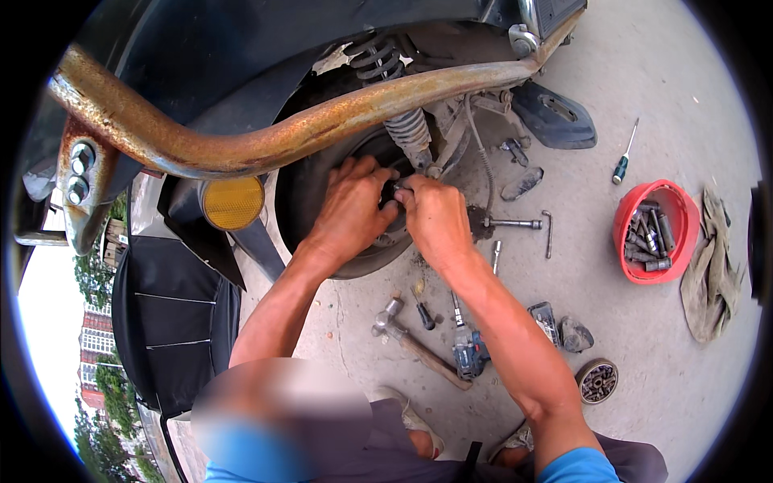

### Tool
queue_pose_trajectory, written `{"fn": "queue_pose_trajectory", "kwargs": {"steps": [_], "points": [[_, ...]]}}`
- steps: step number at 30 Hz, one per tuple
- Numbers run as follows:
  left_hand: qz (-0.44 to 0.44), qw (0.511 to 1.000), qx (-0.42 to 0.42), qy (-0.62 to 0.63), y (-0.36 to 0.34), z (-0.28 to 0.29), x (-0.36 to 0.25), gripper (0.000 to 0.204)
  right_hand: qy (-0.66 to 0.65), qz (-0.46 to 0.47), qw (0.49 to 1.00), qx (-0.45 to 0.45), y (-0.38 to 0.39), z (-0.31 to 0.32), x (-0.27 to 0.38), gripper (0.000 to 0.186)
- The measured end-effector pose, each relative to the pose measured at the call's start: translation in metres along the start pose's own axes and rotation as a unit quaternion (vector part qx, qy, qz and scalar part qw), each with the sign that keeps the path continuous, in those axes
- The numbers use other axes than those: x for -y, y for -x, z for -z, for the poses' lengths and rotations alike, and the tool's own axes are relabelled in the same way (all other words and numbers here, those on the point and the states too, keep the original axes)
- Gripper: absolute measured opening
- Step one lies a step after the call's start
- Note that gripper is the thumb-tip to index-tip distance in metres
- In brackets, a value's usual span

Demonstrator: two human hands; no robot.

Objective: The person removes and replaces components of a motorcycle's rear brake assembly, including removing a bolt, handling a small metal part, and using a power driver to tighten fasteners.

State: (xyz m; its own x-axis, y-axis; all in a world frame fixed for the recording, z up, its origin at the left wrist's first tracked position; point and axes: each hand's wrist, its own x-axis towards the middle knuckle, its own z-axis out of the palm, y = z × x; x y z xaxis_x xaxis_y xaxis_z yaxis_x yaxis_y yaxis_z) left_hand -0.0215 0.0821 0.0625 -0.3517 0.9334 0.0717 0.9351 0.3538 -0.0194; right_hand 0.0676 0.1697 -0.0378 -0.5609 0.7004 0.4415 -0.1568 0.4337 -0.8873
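From here I've got the left hand (352, 205) and right hand (436, 216) nearly meeting at the wheel (366, 262), near side of the shock spring (408, 135), fingers curled in, can't tell on what, so I'd brace one and work the other gently.

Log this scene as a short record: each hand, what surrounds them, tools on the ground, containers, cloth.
Left hand: at the wheel, fingertips close to the right hand
Right hand: fingers curled; anything gripped is mostly hidden
Above hands in view: rusty bent tube, coil spring
Ground tools: hammer, blue power tool, screwdriver
Red container: holds metal sockets
Round tin: holds small metal pieces
Cloth: crumpled beside red container
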Motion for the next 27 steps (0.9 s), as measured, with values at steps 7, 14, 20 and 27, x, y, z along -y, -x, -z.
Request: {"fn": "queue_pose_trajectory", "kwargs": {"steps": [7,14,20,27], "points": [[0.023,0.998,-0.051,0.042,0.008,0.001,-0.002,0.049,-0.2,-0.274,0.937,0.081,-0.007,0.007,0.016,0.019],[0.041,0.997,-0.046,0.05,0.009,0.002,-0.002,0.051,0.004,-0.001,1.0,-0.008,0.002,-0.004,0.0,0.014],[0.044,0.996,-0.055,0.061,0.012,0.002,-0.002,0.048,0.082,0.018,0.996,0.0,0.008,-0.004,0.001,0.009],[0.045,0.993,-0.071,0.079,0.015,-0.001,0.001,0.046,0.002,-0.051,0.999,-0.004,0.003,-0.006,0.004,0.013]]}}
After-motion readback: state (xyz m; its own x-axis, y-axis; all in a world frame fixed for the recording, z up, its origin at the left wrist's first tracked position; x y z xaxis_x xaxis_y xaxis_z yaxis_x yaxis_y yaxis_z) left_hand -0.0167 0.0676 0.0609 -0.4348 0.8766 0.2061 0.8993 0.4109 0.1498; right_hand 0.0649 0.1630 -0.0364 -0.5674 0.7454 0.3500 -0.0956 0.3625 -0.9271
